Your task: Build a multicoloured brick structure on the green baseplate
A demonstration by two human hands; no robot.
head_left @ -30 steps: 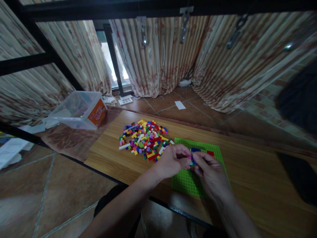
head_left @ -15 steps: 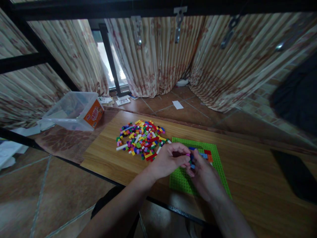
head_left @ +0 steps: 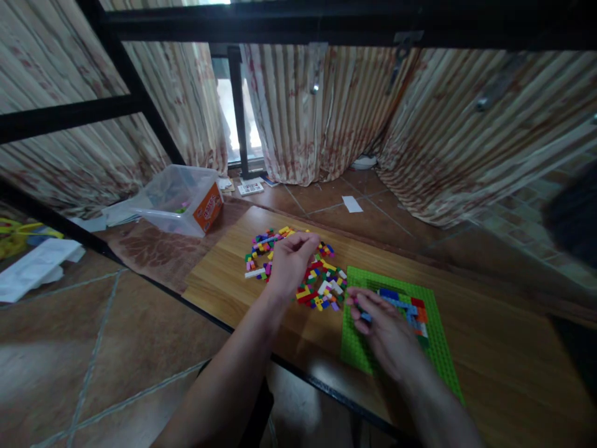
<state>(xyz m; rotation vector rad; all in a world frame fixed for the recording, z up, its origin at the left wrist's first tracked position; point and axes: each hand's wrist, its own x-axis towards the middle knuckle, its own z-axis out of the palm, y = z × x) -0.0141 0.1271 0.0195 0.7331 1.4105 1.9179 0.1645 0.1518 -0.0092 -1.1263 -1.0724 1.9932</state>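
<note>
My left hand [head_left: 290, 261] is over the heap of loose toy bricks [head_left: 321, 283], its thumb and fingertips pinched together. Whatever they may hold is too small or hidden to make out. Low over the green baseplate [head_left: 354, 348], my right hand [head_left: 385, 326] is closed around a few small bricks; pink and blue bits [head_left: 366, 317] show between its fingers. Beyond that hand, joined blue, light blue, red, orange and white bricks [head_left: 418, 309] sit on the plate's far right part, partly covered by the fingers.
A clear plastic box [head_left: 175, 193] with an orange label stands past the table's left end, with some bricks inside. The wooden table [head_left: 219, 261] has a dark front edge. A dark flat object [head_left: 573, 348] lies at the right. Black metal bars [head_left: 326, 25] cross above.
My left hand has left my right hand and moved left to the brick heap. The right hand stays over the baseplate with its bricks. The view has turned left.
</note>
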